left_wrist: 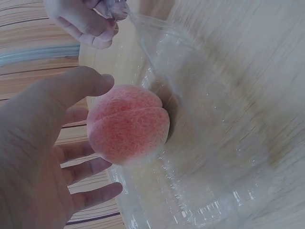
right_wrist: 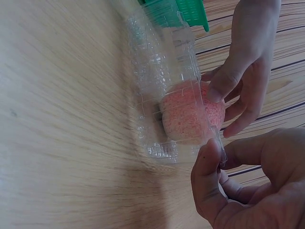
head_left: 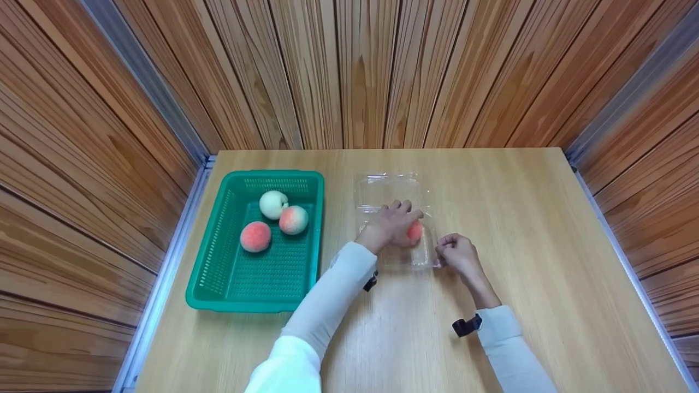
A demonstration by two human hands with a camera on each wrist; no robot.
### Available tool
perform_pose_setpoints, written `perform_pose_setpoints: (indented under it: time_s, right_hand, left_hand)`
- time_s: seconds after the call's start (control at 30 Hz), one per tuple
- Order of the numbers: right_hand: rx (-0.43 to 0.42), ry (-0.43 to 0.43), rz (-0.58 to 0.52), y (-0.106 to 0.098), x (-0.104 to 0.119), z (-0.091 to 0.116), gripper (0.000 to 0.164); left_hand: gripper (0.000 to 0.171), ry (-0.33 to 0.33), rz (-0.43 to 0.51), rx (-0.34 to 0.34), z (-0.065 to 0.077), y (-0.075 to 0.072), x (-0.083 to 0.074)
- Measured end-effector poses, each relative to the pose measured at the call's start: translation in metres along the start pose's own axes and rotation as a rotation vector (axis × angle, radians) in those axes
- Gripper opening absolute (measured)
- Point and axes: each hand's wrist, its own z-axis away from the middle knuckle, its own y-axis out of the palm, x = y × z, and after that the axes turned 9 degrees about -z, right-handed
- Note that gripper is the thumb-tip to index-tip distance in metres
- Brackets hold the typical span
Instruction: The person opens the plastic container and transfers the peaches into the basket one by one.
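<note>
A clear plastic clamshell container (head_left: 422, 256) lies with its lid (head_left: 385, 191) folded back, away from the person. Inside its base is a pink peach (left_wrist: 128, 125), its crease visible in the left wrist view. The left hand (head_left: 392, 222) is at the peach, thumb near its upper edge and fingers spread along the far side; they are fairly straight, not wrapped round it. Thumb and fingers of the right hand (right_wrist: 252, 179) pinch the container's near right corner.
A green plastic basket (head_left: 254, 305) stands to the left on the wooden table (head_left: 524, 229). It holds a red peach (head_left: 255, 236), a pink-and-cream peach (head_left: 294, 220) and a pale peach (head_left: 273, 204). Wood-panelled walls (head_left: 363, 76) rise behind and at both sides.
</note>
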Motion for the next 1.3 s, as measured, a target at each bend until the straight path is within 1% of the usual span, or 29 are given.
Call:
perform_pose_setpoints:
  time_s: [0.33,0.57,0.67,0.87,1.2,1.3]
  right_hand:
    - [0.009,0.008,-0.018,-0.001,-0.002,0.000,0.016]
    - [-0.002,0.009,-0.037,0.001,-0.001,0.000,0.014]
    - [0.005,0.007,-0.043,0.001,-0.001,-0.001,0.013]
    - [0.011,0.000,-0.017,0.000,-0.001,0.000,0.014]
    - [0.001,0.005,-0.014,0.001,0.002,0.000,0.014]
    - [-0.003,0.007,-0.015,0.000,0.001,0.000,0.014]
  left_hand:
    - [0.057,0.014,0.008,-0.012,0.000,0.007,-0.003]
    - [0.060,0.006,0.028,0.001,0.001,0.008,-0.007]
    - [0.059,0.010,0.010,-0.005,0.001,0.010,-0.008]
    - [0.056,0.016,-0.007,0.021,0.002,0.011,-0.010]
    - [0.066,-0.031,0.045,0.086,0.003,0.020,-0.015]
    - [0.069,-0.038,0.043,0.105,0.003,0.021,-0.016]
